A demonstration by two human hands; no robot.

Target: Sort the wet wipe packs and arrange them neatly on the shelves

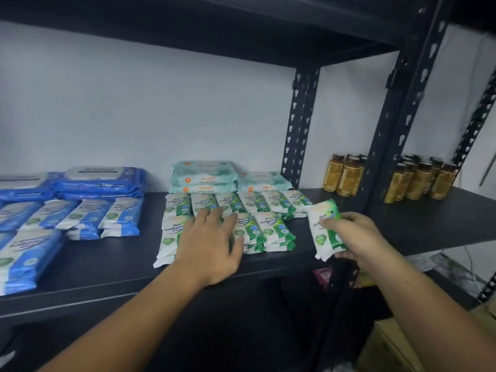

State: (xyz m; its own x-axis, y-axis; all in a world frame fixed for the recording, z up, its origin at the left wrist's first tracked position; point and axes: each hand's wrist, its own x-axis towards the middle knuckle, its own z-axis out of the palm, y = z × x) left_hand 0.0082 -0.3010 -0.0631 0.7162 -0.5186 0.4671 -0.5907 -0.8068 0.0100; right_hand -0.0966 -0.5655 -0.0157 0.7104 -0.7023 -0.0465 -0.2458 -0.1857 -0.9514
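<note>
A dark shelf (107, 264) holds blue wipe packs (88, 218) at left, green wipe packs (255, 202) in rows at centre, teal packs (204, 175) stacked behind, gold bottles (346, 175) far right.

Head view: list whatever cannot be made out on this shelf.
Head view only:
- Green packs in the front row: some hidden under the left hand.
- Blue packs: cut off by the left edge.
- Amber bottles: partly behind the upright.
- Held pack: print blurred, partly covered by fingers of the right hand.

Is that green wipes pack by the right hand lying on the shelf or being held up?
Held up. The right hand grips the green pack, tilted and off the shelf, apart from the green rows.
</note>
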